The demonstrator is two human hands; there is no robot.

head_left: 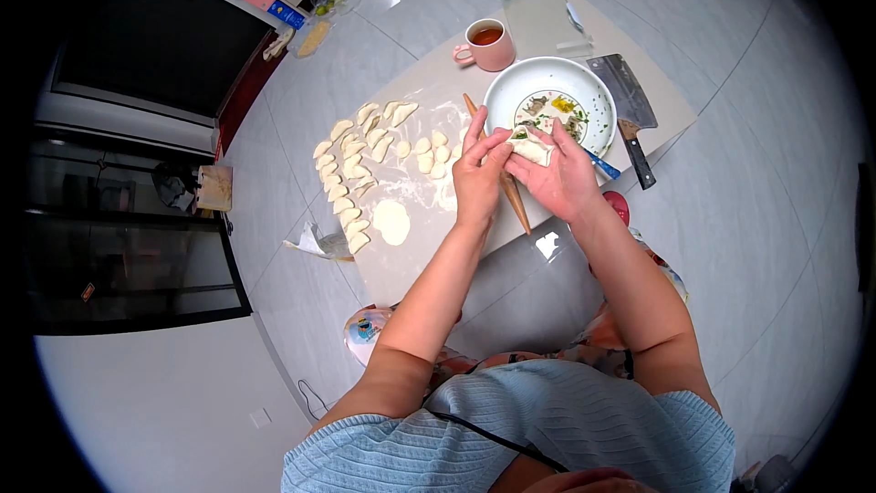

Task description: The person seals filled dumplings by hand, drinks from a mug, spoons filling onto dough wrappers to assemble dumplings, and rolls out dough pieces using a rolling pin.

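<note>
From light-blue ribbed knit sleeves, both bare forearms slant forward and inward. The left hand and right hand are together, both holding a pale folded dough dumpling by the near rim of the round white bowl.

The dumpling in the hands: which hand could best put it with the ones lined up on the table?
Probably the left hand: it touches the dumpling and is nearer the rows. The right hand is farther from them, beside the bowl.
</note>
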